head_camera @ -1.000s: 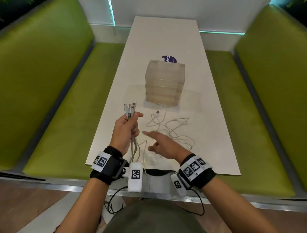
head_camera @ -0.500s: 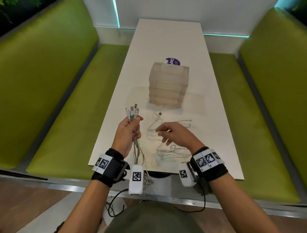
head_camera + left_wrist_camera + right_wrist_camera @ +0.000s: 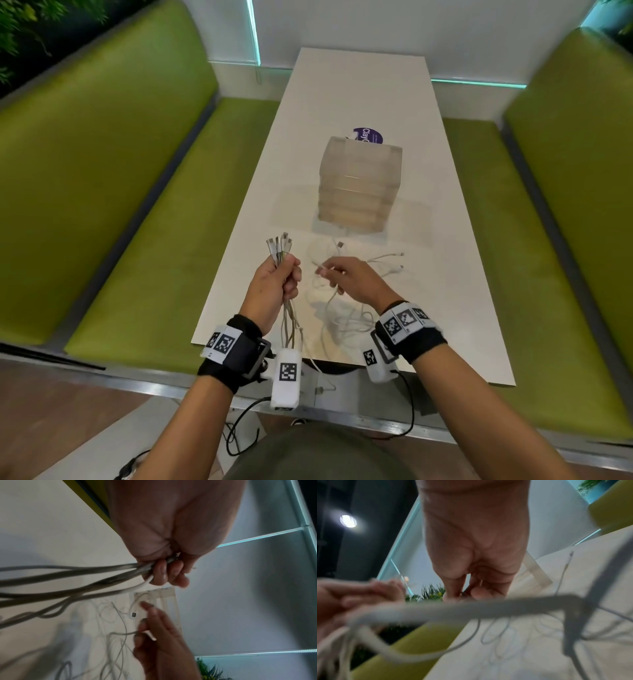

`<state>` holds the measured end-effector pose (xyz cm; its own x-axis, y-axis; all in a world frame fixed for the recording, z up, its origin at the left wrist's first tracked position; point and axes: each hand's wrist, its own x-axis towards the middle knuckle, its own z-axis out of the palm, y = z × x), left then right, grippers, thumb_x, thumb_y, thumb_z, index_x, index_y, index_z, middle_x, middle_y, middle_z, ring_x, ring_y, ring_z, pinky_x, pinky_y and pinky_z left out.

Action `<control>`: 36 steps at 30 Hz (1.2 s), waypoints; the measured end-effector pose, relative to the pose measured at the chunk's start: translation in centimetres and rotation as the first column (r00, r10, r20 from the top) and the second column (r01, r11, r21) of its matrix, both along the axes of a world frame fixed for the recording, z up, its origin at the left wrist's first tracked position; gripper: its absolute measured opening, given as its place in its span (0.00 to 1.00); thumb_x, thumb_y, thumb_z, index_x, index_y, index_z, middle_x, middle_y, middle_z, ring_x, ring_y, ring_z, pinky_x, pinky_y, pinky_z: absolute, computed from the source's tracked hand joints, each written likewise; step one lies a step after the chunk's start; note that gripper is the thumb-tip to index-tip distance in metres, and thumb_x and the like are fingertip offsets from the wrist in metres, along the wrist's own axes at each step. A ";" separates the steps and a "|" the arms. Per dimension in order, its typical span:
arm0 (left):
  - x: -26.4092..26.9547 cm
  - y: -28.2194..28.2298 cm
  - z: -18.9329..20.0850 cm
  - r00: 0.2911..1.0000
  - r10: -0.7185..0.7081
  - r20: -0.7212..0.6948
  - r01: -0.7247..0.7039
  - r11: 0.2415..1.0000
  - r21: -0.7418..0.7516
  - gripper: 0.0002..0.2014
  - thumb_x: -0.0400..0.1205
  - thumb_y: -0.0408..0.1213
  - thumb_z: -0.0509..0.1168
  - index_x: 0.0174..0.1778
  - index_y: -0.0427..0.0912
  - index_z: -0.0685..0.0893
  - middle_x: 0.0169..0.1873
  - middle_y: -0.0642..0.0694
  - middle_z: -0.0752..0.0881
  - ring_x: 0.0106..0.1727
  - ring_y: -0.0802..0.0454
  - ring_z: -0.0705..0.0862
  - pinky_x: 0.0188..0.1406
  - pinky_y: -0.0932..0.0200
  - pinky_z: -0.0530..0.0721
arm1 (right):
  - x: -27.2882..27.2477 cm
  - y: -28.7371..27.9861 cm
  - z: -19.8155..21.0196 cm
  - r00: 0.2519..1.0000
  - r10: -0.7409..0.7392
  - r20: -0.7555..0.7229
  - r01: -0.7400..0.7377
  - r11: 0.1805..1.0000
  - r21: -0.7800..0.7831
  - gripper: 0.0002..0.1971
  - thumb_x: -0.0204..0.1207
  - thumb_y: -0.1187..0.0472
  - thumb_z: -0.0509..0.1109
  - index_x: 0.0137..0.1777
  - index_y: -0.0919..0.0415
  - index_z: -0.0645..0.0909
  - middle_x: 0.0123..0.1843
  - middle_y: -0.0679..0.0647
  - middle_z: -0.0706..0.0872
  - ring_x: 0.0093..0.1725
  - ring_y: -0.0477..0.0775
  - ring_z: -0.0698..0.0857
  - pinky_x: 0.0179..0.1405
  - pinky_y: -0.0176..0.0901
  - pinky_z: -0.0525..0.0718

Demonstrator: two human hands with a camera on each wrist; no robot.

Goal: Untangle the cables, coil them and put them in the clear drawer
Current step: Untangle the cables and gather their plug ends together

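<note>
My left hand (image 3: 279, 284) grips a bundle of white cables (image 3: 280, 247) upright over the table's near left edge, plugs fanning out above the fist and cords hanging below. In the left wrist view the bundle (image 3: 96, 573) runs out of the fist (image 3: 164, 573). My right hand (image 3: 339, 279) pinches one cable end (image 3: 317, 265) just right of the fist; its fingers (image 3: 145, 628) show holding that plug. Loose white cables (image 3: 346, 318) lie tangled on the table under the right hand. The clear drawer unit (image 3: 359, 185) stands mid-table behind them, its drawers closed.
The white table (image 3: 445, 274) is narrow, with green benches (image 3: 154, 240) on both sides. A purple sticker (image 3: 368, 135) lies behind the drawer unit. Wrist camera leads hang off the near edge.
My right hand has moved forward and then left toward the left fist, and has picked up one cable end. The left hand has held its bundle throughout.
</note>
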<state>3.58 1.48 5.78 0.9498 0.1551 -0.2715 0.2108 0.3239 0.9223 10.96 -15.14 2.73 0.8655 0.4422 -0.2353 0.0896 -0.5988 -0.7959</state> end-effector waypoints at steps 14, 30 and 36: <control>1.2 -0.2 -0.5 0.994 0.030 -0.108 -0.039 0.996 -0.084 0.14 0.88 0.39 0.54 0.52 0.39 0.84 0.31 0.52 0.88 0.26 0.60 0.71 0.26 0.68 0.69 | -4.1 -2.1 4.9 0.926 0.369 -0.075 -0.365 0.929 0.061 0.13 0.82 0.66 0.66 0.62 0.57 0.86 0.42 0.37 0.81 0.41 0.26 0.81 0.45 0.21 0.76; 2.2 3.5 0.5 0.961 0.254 -0.107 -0.275 0.862 -0.425 0.13 0.89 0.41 0.52 0.43 0.42 0.76 0.20 0.56 0.71 0.14 0.62 0.62 0.11 0.69 0.59 | -5.9 -3.3 3.1 0.760 0.538 -0.365 -0.622 0.765 -0.168 0.12 0.79 0.52 0.68 0.61 0.45 0.85 0.49 0.48 0.87 0.39 0.45 0.82 0.46 0.37 0.77; 1.6 -0.2 1.2 0.983 0.182 -0.024 -0.184 0.973 -0.141 0.13 0.89 0.39 0.50 0.43 0.41 0.75 0.23 0.53 0.70 0.17 0.61 0.62 0.15 0.67 0.59 | -5.1 -0.7 5.1 0.972 0.228 0.056 -0.230 0.972 0.036 0.15 0.77 0.51 0.72 0.61 0.53 0.84 0.58 0.49 0.84 0.42 0.36 0.79 0.45 0.33 0.77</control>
